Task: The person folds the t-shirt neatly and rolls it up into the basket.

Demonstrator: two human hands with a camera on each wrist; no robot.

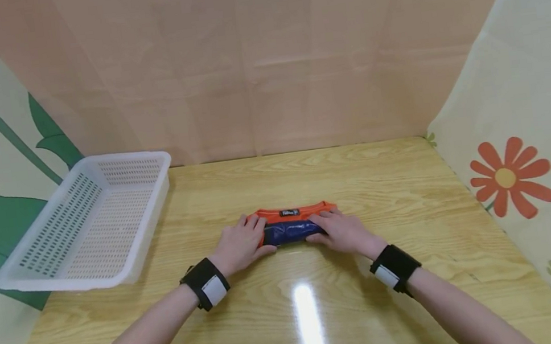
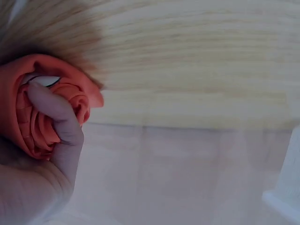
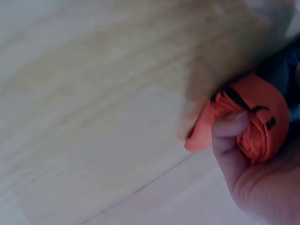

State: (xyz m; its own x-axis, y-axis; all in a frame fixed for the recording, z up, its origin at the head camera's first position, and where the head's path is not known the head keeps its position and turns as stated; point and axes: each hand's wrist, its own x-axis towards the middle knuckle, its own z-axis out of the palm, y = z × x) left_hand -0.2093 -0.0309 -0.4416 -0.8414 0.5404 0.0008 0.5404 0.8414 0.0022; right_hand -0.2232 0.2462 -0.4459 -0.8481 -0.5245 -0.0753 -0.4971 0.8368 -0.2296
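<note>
A garment rolled into a tight bundle, apparently a shirt (image 1: 298, 230), lies crosswise on the table in the head view. It is orange and dark blue, and a black label sits at its orange neckline. My left hand (image 1: 240, 245) grips the left end of the roll, and my right hand (image 1: 346, 233) grips the right end. From the left wrist, the spiral layers of the orange shirt (image 2: 79, 86) show, with a finger on that end. Over at the right wrist, a finger bends against the other orange end of the shirt (image 3: 273, 101), which bears small black marks.
A white perforated plastic basket (image 1: 160, 220) stands at the left on the wooden table (image 1: 385, 181). A beige cloth (image 1: 283, 67) hangs along the back edge. Flower-printed cloths flank both sides, with a red flower (image 1: 505, 178) on the right one.
</note>
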